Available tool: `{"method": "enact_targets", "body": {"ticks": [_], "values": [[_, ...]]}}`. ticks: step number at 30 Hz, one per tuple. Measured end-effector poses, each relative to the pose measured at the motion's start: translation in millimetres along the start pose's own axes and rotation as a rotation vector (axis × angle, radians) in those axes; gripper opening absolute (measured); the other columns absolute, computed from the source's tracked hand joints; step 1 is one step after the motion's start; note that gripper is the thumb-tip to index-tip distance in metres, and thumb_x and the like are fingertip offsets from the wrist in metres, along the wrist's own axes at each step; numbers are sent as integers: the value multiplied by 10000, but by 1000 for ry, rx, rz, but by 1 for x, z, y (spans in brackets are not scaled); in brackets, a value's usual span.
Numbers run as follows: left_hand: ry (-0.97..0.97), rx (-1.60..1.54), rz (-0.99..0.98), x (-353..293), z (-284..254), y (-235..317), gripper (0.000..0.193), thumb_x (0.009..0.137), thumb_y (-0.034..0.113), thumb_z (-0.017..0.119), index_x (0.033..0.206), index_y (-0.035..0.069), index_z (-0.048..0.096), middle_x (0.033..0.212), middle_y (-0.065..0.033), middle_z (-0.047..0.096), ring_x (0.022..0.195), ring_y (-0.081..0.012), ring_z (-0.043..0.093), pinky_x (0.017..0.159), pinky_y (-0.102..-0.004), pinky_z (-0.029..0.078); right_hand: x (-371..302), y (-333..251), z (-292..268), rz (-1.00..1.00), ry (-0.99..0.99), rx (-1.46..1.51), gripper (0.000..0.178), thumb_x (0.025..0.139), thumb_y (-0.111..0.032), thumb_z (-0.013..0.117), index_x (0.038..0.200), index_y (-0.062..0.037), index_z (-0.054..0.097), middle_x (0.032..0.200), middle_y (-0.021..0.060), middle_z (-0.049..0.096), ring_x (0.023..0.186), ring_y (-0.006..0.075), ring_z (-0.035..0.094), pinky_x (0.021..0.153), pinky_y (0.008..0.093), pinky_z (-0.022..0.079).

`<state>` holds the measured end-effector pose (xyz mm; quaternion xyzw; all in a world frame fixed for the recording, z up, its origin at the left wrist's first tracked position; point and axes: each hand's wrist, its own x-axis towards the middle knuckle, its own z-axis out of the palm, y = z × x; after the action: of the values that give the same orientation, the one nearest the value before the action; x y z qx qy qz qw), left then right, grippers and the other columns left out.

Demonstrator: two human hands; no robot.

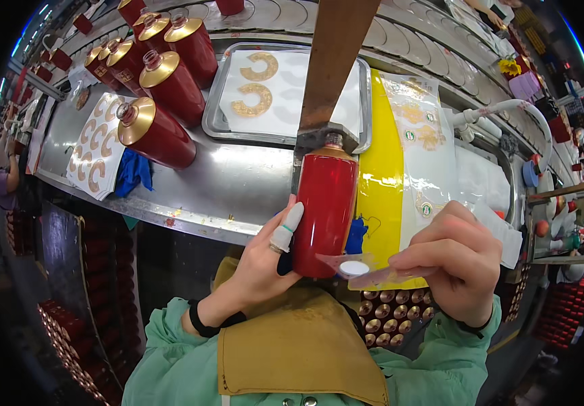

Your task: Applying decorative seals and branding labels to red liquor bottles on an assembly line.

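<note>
A glossy red bottle with a gold shoulder lies tilted toward me, its neck at a metal fitting on the end of a wooden bar. My left hand is closed round the bottle's left side near its base, with white wrapping on a finger and a ring. In my right hand, thumb and fingers pinch a clear film piece with a white oval. The film's free end lies over the lower right of the bottle; whether it touches I cannot tell.
Several red bottles stand at the left beside sheets of gold C-shaped decals and a blue cloth. A metal tray holds another decal sheet. Right of the bottle lie a yellow sheet and film with gold decals.
</note>
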<state>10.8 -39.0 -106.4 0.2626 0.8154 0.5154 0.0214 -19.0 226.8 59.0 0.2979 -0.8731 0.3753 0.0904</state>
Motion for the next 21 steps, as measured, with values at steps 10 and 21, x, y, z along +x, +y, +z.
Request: {"method": "enact_targets", "body": {"ticks": [10, 21], "values": [[-181, -754, -310, 26, -29, 21, 1258, 944, 909, 273, 1675, -72, -17, 1757, -210, 143, 1625, -294, 206, 1310, -432, 220, 16, -6, 9, 67, -139, 295, 212, 712, -1, 841, 906, -81, 811, 782, 30, 716, 730, 208, 655, 658, 333, 466], [-46, -877, -295, 27, -12, 13, 1090, 1024, 630, 551, 1683, -59, 21, 1708, -198, 274, 1538, -285, 386, 1265, -410, 308, 38, 50, 66, 134, -168, 197, 221, 879, -22, 773, 1098, -11, 748, 967, 97, 747, 847, 232, 708, 781, 353, 546]]}}
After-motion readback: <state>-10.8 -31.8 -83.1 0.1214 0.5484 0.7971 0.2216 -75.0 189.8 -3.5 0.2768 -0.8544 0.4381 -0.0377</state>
